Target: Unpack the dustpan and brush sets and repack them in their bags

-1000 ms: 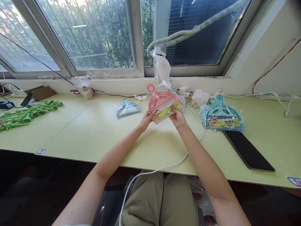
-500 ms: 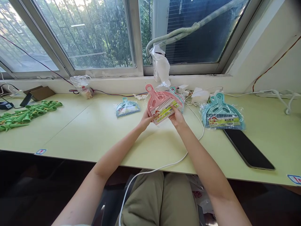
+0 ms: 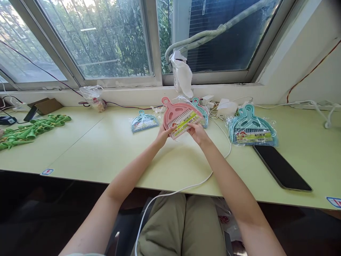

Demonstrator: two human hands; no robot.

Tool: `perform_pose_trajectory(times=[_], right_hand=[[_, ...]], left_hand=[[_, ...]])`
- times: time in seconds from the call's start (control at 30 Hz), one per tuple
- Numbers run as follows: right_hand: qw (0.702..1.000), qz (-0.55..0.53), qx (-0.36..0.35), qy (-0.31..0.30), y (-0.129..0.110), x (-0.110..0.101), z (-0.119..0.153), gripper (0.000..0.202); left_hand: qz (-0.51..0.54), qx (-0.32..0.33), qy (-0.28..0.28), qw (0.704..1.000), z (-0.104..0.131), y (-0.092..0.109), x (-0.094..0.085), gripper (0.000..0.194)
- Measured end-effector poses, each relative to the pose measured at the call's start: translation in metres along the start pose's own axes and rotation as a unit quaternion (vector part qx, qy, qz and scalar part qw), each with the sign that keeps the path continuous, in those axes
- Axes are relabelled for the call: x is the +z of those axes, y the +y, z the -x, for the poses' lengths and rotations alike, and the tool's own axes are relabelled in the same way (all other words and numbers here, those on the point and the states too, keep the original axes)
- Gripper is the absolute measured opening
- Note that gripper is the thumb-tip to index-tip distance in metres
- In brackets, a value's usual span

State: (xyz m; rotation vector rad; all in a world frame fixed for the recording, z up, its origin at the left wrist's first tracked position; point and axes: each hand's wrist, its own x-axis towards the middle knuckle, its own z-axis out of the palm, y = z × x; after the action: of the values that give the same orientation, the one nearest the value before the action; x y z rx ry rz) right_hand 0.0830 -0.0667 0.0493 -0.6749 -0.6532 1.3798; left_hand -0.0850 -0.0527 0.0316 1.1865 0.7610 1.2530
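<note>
A pink dustpan and brush set (image 3: 179,114) in clear wrap, with a yellow-green label, is held tilted above the table. My left hand (image 3: 164,135) grips its lower left edge, thumb on the front. At its lower right, my right hand (image 3: 197,132) holds it with the thumb over the label. Partly hidden behind it stands a teal set (image 3: 201,111). A small blue wrapped set (image 3: 144,122) lies to the left. Several teal wrapped sets (image 3: 252,126) are stacked on the right.
A black phone (image 3: 282,169) lies by the right stack on the pale green table (image 3: 87,153). A white cable (image 3: 183,188) crosses the front edge. Green plastic pieces (image 3: 34,129) and an open brown box (image 3: 48,106) are at the left. A plastic bag (image 3: 93,99) sits near the window.
Both hands have shifted slightly left with the pink set, which is tilted a little more. More of the teal set behind it shows.
</note>
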Motion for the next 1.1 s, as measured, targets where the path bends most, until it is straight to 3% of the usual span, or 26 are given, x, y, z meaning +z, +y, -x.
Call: perform_pose_trajectory(times=[0.43, 0.67, 0.9, 1.0, 1.1], right_hand=[[0.999, -0.015, -0.034, 0.004, 0.008, -0.001, -0.001, 0.032], [0.997, 0.04, -0.034, -0.064, 0.006, -0.008, -0.001, 0.037], [0.996, 0.06, -0.053, -0.045, 0.013, -0.01, -0.006, 0.04], [0.995, 0.06, -0.069, -0.033, 0.015, -0.01, -0.009, 0.033], [0.995, 0.044, -0.089, -0.012, 0.016, -0.014, -0.013, 0.028]], left_hand=[[0.012, 0.031, -0.019, 0.999, 0.001, -0.001, 0.004, 0.072], [0.019, 0.042, -0.021, 0.999, 0.0, -0.003, 0.002, 0.076], [0.007, 0.028, -0.016, 0.999, 0.003, 0.0, 0.005, 0.076], [-0.026, -0.003, -0.044, 0.999, 0.007, -0.003, 0.007, 0.069], [-0.058, -0.039, -0.107, 0.992, 0.011, -0.004, 0.009, 0.062]])
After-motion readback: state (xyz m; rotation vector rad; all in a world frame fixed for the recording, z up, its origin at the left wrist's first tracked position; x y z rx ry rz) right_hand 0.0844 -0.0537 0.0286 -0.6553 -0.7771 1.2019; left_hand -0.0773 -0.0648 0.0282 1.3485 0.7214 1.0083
